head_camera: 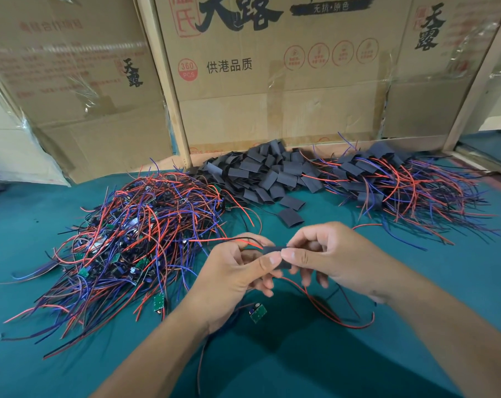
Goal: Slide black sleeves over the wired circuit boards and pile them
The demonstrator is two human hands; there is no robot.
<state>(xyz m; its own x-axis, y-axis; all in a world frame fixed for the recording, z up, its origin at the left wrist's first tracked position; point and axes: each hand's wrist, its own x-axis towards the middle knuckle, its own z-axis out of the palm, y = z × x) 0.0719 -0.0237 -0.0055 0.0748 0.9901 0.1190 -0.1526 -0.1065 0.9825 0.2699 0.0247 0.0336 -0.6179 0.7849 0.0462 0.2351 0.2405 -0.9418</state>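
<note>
Both hands meet over the middle of the green table. My left hand [238,271] and my right hand [329,259] pinch one black sleeve [275,249] between thumbs and fingers. Red and black wires come out of the sleeve on the left, and a red wire [324,308] trails below it; the board inside is hidden. On the left lies a tangled heap of bare wired boards [128,242]. Loose black sleeves [260,173] are piled at the back centre. Sleeved boards with wires [401,185] are heaped at the back right.
Two loose green boards [159,302] [258,311] lie on the green table [387,354] near my left wrist. A single black sleeve [291,218] rests just beyond my hands. Cardboard boxes [272,81] wall off the far edge.
</note>
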